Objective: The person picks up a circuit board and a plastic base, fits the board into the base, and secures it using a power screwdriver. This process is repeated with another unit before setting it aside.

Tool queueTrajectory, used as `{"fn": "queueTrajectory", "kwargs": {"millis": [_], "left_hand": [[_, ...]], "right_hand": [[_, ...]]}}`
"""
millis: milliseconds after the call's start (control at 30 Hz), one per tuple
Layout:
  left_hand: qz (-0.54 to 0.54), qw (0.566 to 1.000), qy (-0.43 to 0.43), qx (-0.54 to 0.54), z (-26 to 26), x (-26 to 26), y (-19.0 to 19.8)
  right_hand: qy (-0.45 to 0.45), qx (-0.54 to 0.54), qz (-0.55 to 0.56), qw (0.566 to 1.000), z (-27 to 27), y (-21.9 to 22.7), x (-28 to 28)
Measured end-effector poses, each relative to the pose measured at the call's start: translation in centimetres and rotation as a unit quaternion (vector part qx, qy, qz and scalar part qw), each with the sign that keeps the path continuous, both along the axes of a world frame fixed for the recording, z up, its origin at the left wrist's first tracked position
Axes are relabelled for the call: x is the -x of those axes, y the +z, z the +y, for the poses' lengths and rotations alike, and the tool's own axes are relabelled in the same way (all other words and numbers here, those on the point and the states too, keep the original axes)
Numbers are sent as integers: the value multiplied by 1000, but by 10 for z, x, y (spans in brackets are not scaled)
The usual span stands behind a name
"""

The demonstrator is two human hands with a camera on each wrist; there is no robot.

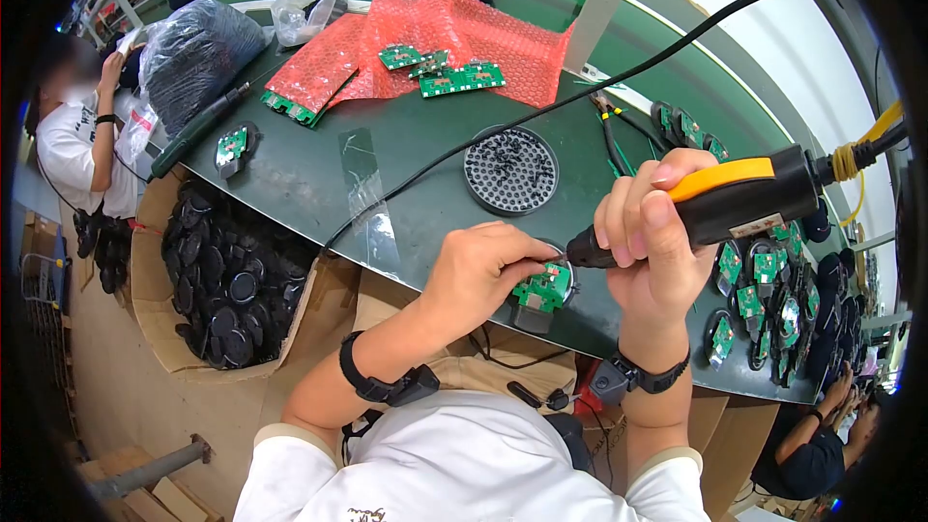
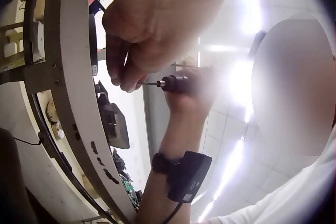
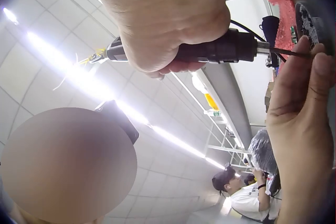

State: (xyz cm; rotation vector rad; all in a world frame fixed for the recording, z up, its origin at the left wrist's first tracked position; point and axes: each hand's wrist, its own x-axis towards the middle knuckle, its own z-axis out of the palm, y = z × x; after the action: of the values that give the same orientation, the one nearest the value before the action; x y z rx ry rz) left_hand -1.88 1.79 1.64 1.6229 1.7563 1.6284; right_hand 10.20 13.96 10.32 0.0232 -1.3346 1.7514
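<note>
I've got the right hand [image 1: 659, 249] wrapped round the driver [image 1: 737, 197], left hand [image 1: 476, 269] pinching its bit [image 3: 282, 51], probably steadying it by the circuit board [image 1: 545, 290].

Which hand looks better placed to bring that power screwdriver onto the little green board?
Probably the right hand: it grips the power screwdriver by its body. The left hand pinches at the tip of the bit, beside the green board, so it seems better placed for guiding.

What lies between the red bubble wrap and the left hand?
A round tray with small dark pieces in it, and a black cable crossing. The head view shows this.
</note>
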Motion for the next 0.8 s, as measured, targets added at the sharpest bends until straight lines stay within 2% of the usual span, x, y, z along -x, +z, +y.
{"fn": "queueTrajectory", "kwargs": {"millis": [333,400,433,600,700,800], "left_hand": [[-14,999,27,15,-8,-6,-1],[120,991,51,22,-24,-9,-4],[121,991,48,24,-29,-15,-4],[208,975,47,63,-40,-35,-19],[206,975,47,65,-41,-36,-21],[202,976,41,67,-41,-35,-21]], "right_hand": [[-1,-2,-7,1000,0,-7,-2],[-44,3,-37,998,-1,-7,-1],[-45,-27,-45,998,4,-13,-2],[-70,-39,-75,994,1,-20,3],[-105,-124,-115,980,1,-22,7],[-105,-125,-116,980,0,-22,9]]}}
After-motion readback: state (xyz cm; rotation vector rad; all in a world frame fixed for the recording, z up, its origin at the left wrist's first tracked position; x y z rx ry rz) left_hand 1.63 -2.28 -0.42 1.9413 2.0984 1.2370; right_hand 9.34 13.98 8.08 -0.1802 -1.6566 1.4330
